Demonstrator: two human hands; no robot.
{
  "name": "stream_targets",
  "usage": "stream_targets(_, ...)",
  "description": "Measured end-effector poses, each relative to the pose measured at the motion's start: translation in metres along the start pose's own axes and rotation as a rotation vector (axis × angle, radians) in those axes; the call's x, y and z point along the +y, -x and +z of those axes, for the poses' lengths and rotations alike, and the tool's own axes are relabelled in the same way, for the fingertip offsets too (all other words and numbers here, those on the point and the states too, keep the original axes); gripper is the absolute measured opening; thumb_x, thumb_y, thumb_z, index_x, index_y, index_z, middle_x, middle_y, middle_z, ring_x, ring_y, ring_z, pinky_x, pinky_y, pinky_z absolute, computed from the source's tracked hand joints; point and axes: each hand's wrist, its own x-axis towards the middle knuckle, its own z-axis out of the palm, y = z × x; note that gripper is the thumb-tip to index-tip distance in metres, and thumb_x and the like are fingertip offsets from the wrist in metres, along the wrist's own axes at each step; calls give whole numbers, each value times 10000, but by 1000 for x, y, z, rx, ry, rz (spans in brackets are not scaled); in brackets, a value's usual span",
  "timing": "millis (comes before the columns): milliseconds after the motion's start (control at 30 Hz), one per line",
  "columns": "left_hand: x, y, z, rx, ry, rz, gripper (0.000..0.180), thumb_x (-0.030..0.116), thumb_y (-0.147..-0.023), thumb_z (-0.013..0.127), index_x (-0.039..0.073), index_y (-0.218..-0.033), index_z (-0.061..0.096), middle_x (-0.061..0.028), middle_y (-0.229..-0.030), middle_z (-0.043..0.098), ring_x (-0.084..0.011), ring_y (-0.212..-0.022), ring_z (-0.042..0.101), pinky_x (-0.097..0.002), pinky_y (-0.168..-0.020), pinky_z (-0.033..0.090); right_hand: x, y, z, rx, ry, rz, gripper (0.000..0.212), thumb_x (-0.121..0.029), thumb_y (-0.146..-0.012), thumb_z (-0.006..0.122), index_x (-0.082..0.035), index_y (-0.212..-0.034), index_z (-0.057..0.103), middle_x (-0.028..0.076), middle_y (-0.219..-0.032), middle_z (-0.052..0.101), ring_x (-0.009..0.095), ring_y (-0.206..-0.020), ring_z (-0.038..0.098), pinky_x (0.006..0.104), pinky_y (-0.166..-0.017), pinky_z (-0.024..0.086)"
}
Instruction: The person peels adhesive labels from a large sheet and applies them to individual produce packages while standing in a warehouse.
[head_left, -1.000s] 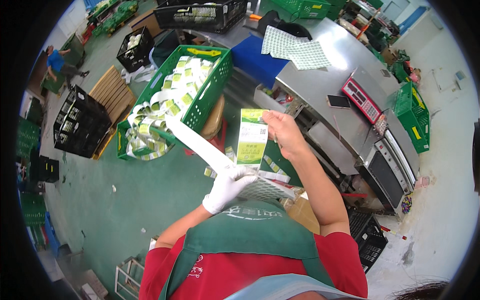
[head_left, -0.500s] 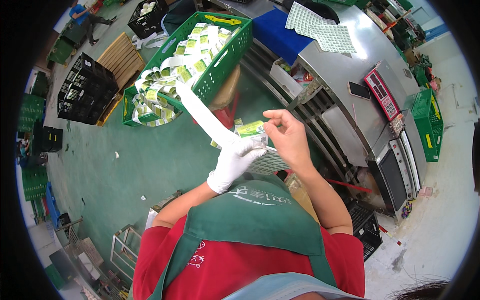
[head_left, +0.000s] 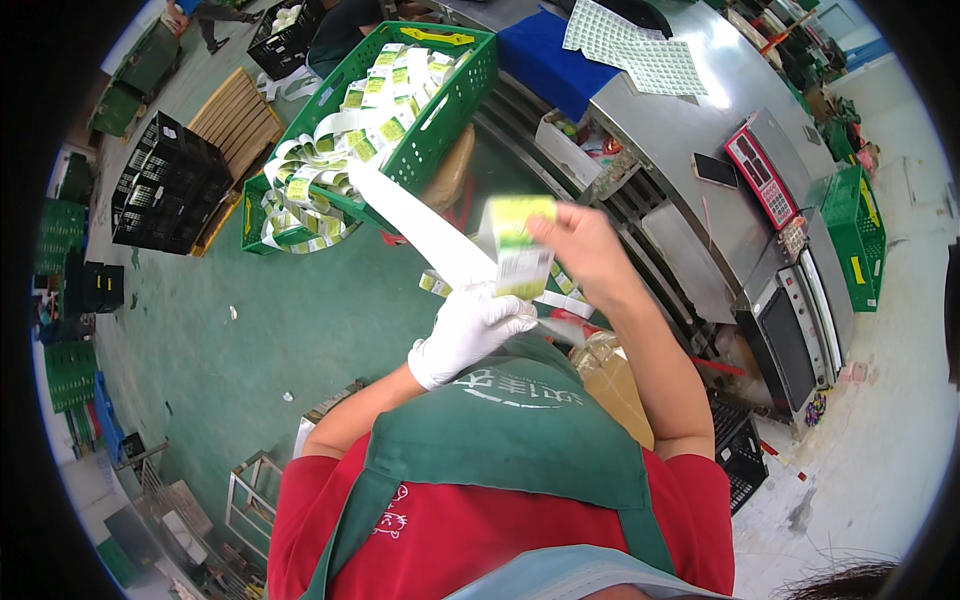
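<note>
A long strip of green-and-white labels (head_left: 425, 225) runs from the green crate (head_left: 445, 130) down to my hands, its white back facing up. My left hand (head_left: 468, 335), in a white glove, is closed on the strip near my apron. A thin pale sheet (head_left: 568, 328), smeared by motion, sticks out beside its fingers. My bare right hand (head_left: 588, 250) pinches the raised, printed part of the strip between thumb and fingers, just above the left hand. More labels hang below, partly hidden. Folded label strips (head_left: 395, 100) fill the crate.
On the right, a steel table (head_left: 665, 130) carries printed sheets (head_left: 640, 55), a blue cloth (head_left: 550, 60), a phone (head_left: 715, 170) and a red-and-grey scale (head_left: 760, 175). Black crates (head_left: 170, 185) and a wooden pallet (head_left: 235, 115) stand left. Another person (head_left: 200, 12) is at the far left.
My right hand has lifted the printed part of the label strip up from the left hand. The patterned sheet under my left hand has shifted and is blurred now.
</note>
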Motion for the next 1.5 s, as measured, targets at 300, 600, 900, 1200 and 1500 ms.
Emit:
stream_targets(300,5,7,-1,57,202,-337,147,157,-830,737,58,-938,733,-109,-868,718,-235,-806,695,-330,-729,522,13,18,-3,173,10,-119,351,-127,-930,650,-11,-1246,554,32,-1134,577,65,-912,542,227,-827,464)
stream_targets(600,10,6,0,114,93,-170,152,148,-825,744,88,-964,732,-84,-833,697,-266,-791,668,-350,-725,507,33,21,17,196,528,-311,260,-65,-828,652,-63,-1084,608,88,-1163,498,180,-1003,561,327,-825,485)
stream_targets(900,14,-7,-16,278,536,-618,214,114,-913,659,-19,-1072,713,-50,-1003,723,-83,-856,634,-254,-791,511,11,26,-19,236,616,-411,211,-221,-890,632,-36,-989,645,121,-909,692,258,-866,653,368,-778,497)
stream_targets(1200,-14,-9,-29,545,643,-611,98,92,-930,655,13,-986,670,20,-844,655,-28,-736,558,-197,-659,451,21,59,-44,146,1074,-342,183,-218,-860,655,-38,-836,627,114,-697,600,339,-738,591,439,-880,422)
stream_targets(1500,-1,-12,-21,511,562,-529,85,88,-943,640,28,-883,633,41,-807,623,-13,-722,508,-186,-664,419,11,38,-16,250,1190,-872,191,-92,-754,714,-104,-933,650,23,-881,609,237,-824,606,358,-795,468)
